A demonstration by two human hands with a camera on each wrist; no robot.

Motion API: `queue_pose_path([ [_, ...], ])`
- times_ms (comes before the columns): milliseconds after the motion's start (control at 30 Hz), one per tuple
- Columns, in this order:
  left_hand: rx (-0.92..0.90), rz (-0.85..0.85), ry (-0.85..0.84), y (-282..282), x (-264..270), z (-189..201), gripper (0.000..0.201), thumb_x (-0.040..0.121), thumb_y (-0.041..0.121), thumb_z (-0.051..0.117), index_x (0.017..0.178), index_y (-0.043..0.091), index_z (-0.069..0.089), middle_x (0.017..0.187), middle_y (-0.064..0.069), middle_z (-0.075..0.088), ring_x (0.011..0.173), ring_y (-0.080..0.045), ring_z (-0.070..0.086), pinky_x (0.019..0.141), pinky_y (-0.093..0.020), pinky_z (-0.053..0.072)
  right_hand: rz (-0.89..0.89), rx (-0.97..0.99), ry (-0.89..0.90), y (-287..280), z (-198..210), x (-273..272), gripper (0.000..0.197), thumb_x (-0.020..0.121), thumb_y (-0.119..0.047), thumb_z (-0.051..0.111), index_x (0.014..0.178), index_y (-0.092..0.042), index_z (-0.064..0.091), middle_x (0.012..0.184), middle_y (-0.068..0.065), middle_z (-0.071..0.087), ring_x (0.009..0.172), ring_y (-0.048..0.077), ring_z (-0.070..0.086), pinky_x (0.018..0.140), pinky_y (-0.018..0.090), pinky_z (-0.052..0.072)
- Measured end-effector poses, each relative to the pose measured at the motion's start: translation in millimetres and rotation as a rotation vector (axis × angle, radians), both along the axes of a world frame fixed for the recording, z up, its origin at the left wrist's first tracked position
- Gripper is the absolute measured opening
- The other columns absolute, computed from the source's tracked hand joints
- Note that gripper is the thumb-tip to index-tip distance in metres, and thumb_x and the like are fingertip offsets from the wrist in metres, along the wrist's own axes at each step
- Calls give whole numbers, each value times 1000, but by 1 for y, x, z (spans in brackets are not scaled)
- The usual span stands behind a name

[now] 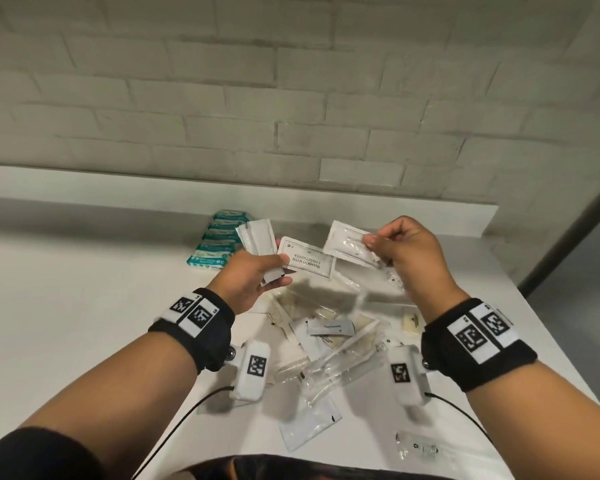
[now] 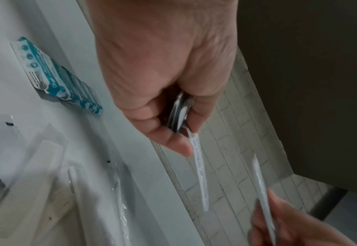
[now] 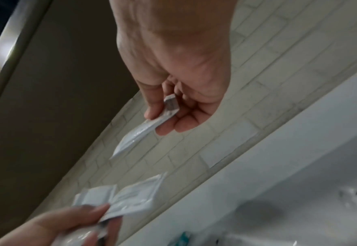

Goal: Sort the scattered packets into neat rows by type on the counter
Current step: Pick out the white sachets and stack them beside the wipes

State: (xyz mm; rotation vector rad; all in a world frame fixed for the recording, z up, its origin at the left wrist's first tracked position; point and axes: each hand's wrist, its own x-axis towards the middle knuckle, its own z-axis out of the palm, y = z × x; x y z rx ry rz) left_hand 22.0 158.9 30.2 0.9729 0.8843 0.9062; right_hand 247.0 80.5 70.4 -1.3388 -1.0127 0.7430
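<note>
My left hand (image 1: 257, 278) is raised above the white counter (image 1: 84, 306) and grips a fan of white sachets (image 1: 257, 240); the nearest one, the shampoo sachet (image 1: 307, 259), reads "shampoo with conditioner". From the left wrist view the sachets (image 2: 180, 113) show edge-on between thumb and fingers. To the right, my right hand (image 1: 395, 247) pinches one white packet (image 1: 349, 242) by its end, also held clear of the counter; in the right wrist view this packet (image 3: 144, 131) hangs from thumb and fingers. A row of teal packets (image 1: 219, 240) lies by the back ledge.
A loose pile of clear and white packets (image 1: 329, 344) covers the counter below my hands, with a toothpaste sachet (image 1: 331, 326), a comb (image 1: 291, 367) and a small soap (image 1: 413, 322). One clear packet (image 1: 418, 448) lies near the front right. A brick wall (image 1: 291, 98) stands behind the ledge.
</note>
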Motion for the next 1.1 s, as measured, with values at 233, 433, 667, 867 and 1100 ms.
queue_pose_path([
  [233,-27,64,-272,-15,30,11,17,89,-9,52,101,-4,63,86,-9,75,83,-20,71,75,-26,59,40,-141,290,16,-34,-52,30,83,-3,70,100,-15,48,89,17,61,71,29,65,62,39,56],
  [433,-5,-39,-198,-21,34,8,22,88,-8,50,89,1,71,83,-6,75,79,-19,70,68,-27,59,228,-164,264,21,-27,-54,23,93,-5,56,116,-9,54,88,9,67,70,21,65,52,28,52],
  [667,21,-215,-24,-23,31,1,27,90,17,62,116,8,66,108,-13,72,95,-24,69,81,-37,56,129,-224,47,24,-23,-33,11,96,-13,52,86,-10,57,79,5,66,71,21,61,60,30,48],
  [867,108,-194,71,-23,40,2,20,92,9,58,107,18,68,95,-5,73,86,-20,68,69,-33,55,217,-186,137,25,-24,-44,17,87,-20,68,102,-14,64,93,6,72,78,19,67,72,33,54],
  [1100,-132,-284,-121,-19,22,3,32,96,9,45,126,2,55,110,-20,69,94,-35,70,72,-41,59,182,-106,297,27,-20,-22,35,78,9,68,108,-6,62,100,15,71,84,28,68,79,36,58],
])
